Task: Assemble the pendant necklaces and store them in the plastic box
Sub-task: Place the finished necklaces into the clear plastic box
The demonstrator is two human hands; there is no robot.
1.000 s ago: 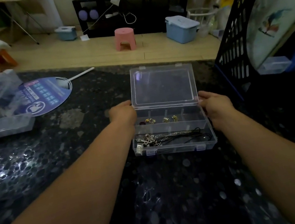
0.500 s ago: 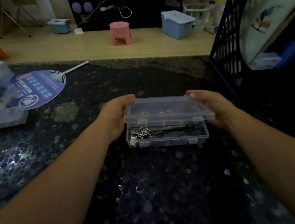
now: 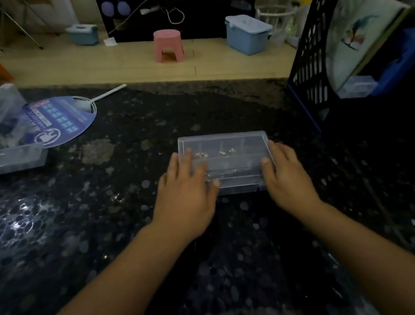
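We press our left hand (image 3: 185, 188) flat on the closed lid of the clear rectangular plastic box (image 3: 226, 162), fingers spread over its left part, while our right hand (image 3: 284, 170) lies with straight fingers along the box's right edge. The box sits near the middle of the dark speckled stone table (image 3: 76, 234), and small gold-coloured pendant pieces (image 3: 214, 153) show through the lid in the far compartments. Far left lie a round blue paper fan (image 3: 57, 122) and other clear plastic cases (image 3: 1, 164).
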